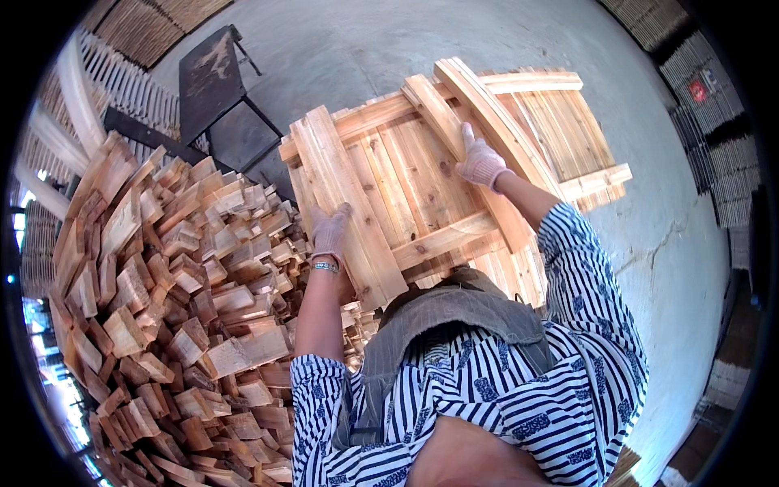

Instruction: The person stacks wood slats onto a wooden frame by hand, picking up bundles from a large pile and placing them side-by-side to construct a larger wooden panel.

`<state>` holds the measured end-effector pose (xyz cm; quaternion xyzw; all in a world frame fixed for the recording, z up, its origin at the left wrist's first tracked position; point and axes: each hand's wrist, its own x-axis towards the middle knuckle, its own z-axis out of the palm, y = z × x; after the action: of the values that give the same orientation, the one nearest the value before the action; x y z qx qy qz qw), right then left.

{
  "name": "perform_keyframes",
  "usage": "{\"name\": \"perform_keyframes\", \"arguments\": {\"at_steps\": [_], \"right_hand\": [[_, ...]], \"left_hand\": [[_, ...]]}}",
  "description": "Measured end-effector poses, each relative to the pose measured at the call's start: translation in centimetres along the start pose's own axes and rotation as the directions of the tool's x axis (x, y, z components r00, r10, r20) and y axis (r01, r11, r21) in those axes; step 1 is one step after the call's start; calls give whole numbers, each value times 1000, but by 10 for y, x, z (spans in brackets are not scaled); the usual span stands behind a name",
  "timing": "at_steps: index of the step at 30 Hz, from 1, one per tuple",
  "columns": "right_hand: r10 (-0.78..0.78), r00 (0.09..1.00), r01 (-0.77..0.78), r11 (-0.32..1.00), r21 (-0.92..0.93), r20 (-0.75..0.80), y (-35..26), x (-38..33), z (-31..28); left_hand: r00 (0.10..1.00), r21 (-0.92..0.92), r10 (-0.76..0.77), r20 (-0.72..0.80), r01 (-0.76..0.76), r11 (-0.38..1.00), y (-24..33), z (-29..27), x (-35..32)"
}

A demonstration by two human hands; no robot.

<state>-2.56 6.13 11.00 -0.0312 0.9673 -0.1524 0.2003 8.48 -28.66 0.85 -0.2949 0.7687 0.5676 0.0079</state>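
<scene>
In front of me is a wooden panel (389, 174) of several planks with crosspieces along its edges. A wide board (353, 195) lies across its left end. My left hand (330, 233), in a pale glove, grips that board's left edge, with the thumb on top and the other fingers partly hidden. My right hand (482, 161), also gloved, is closed on a narrower plank (442, 118) lying across the panel, its thumb pointing away from me. A long thick board (507, 130) lies just to the right of that plank.
A big heap of short wood offcuts (195, 316) fills the left side. Behind it stands a dark low metal-legged bench (213, 77). Another slatted panel (560, 134) lies right of the boards. Stacked slats (734, 170) line the right wall, beyond the concrete floor (665, 268).
</scene>
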Motion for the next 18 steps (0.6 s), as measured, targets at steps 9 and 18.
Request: {"name": "perform_keyframes", "arguments": {"at_steps": [9,18], "right_hand": [[-170,986,157,926,344,5,-161,-9,98],[-103,844,-134,910,-393,-527,22,6,-27]], "left_hand": [[996,56,88,12,-89,994,-2,-14,6],[1000,202,-15,-8,16,979,24,-21,-7]]}}
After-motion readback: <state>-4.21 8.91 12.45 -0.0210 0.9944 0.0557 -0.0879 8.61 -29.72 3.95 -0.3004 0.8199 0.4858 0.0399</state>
